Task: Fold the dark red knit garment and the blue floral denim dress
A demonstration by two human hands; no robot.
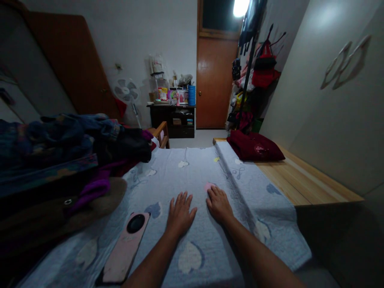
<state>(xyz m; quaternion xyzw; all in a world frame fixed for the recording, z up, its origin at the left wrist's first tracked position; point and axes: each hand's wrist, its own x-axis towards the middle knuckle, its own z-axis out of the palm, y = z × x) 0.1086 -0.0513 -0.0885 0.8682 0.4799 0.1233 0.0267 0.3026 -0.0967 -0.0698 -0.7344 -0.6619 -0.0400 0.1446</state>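
A pale blue bedspread (192,172) with heart and cloud shapes lies in front of me. My left hand (181,213) rests palm down on it, fingers spread. To its right, my right hand (219,203) also lies on the cloth, fingers loosely bent and a little apart, beside a pink patch in the pattern. Neither hand holds anything. Left of my left forearm is a pink phone (126,250) with a large round black camera, lying on the bedspread.
A heap of clothes (75,140) covers the left side. On a wooden board (288,180) at the right sits a folded dark red garment (255,145). Beyond the bed are a wooden chair (163,136), a fan (126,91), a black cabinet (171,120) and a door (214,84).
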